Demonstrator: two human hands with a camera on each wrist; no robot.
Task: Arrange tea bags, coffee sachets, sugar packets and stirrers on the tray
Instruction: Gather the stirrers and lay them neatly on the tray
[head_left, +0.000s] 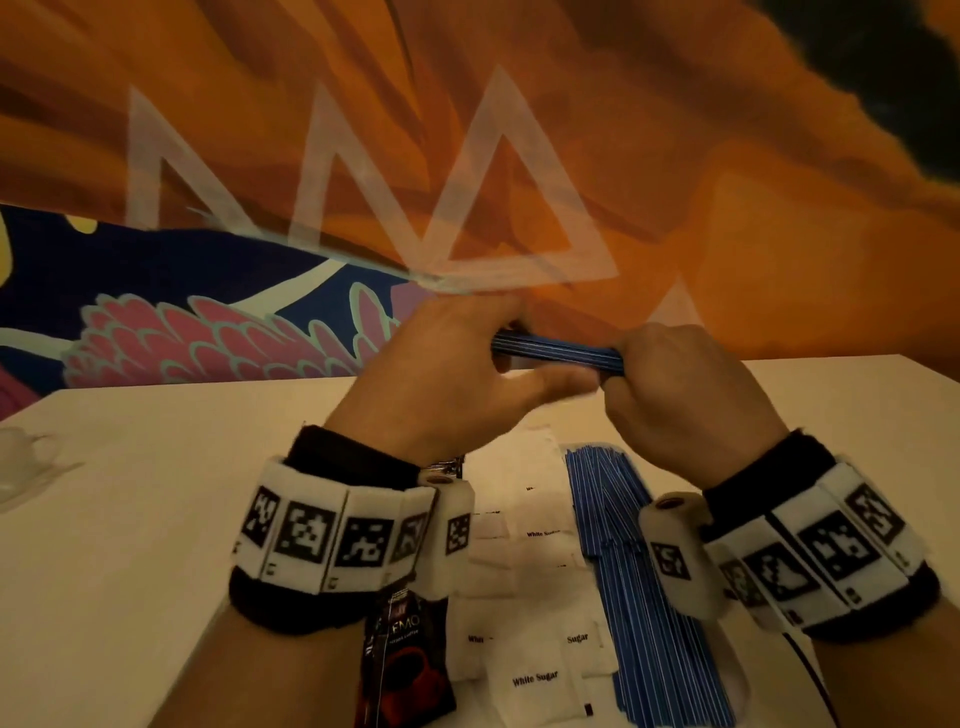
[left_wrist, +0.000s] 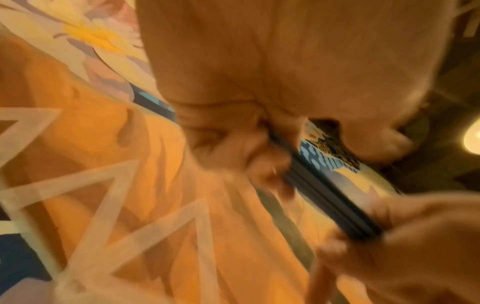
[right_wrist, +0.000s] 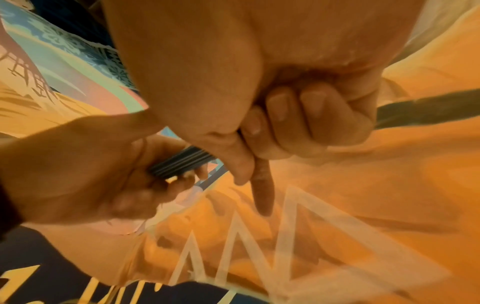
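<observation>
- The bundle of blue stirrers is held in the air above the desk, its long axis running left to right between both hands.
- Left hand grip curls round one end; right hand grip pinches the other.
- Below, near the wrists, lie more stirrers, sugar packets and a coffee sachet; the desk's far edge has open room.

Bundle of blue white-striped stirrer sticks held level above table; more blue stirrers flat right of white sugar packets; dark coffee sachet left.
</observation>
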